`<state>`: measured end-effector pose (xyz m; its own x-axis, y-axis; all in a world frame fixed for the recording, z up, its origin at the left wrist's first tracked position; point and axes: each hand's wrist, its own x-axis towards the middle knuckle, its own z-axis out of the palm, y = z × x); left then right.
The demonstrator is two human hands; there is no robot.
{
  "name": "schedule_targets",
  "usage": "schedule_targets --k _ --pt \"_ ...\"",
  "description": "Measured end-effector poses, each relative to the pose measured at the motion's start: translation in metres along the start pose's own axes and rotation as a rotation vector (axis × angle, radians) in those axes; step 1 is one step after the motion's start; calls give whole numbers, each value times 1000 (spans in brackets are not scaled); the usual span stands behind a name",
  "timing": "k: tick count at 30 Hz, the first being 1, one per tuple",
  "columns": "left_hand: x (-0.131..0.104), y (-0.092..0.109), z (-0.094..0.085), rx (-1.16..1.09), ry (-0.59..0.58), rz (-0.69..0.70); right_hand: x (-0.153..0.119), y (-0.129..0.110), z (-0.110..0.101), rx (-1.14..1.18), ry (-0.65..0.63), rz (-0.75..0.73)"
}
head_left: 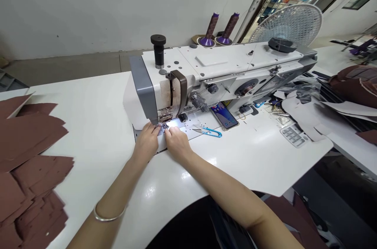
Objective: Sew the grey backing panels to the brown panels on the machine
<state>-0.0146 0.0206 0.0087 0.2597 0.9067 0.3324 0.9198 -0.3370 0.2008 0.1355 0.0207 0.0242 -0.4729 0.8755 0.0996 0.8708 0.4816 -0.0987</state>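
Both hands sit right at the needle of the white and grey industrial sewing machine [218,72], which stands toward the far edge of the white worktop [97,131]. The left hand [146,141] and the right hand [176,141] press down side by side under the machine's lamp, fingertips pinching or flattening a small pale piece [163,128] at the presser foot. The piece is too small and too brightly lit to name its material, and I cannot tell whether the fingers truly grip it or only hold it flat.

The main risk, as I judge it, is how close the fingers lie to the needle: if the machine runs while the fingertips are this near, one could be struck. A slip of so small a piece could also skew the stitch line or bunch it under the foot.

The blue-handled thread snips [209,131] lie just beside the right hand, blades toward it; a sideways sweep of the wrist could catch them or knock them into the blue-cased phone [224,115] lying beside the machine base. The silver bangle [108,214] on the left forearm could drag on the worktop. The stack of reddish-brown cut pieces [29,162] at the left edge lies well apart.
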Motion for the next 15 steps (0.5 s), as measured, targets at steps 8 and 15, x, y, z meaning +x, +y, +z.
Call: schedule_targets --k 8,15 --pt "-1 -1 1 -13 -2 -2 0 -1 -1 -12 -4 13" --pt "-2 -3 0 -40 24 31 -1 -1 2 -19 17 15"
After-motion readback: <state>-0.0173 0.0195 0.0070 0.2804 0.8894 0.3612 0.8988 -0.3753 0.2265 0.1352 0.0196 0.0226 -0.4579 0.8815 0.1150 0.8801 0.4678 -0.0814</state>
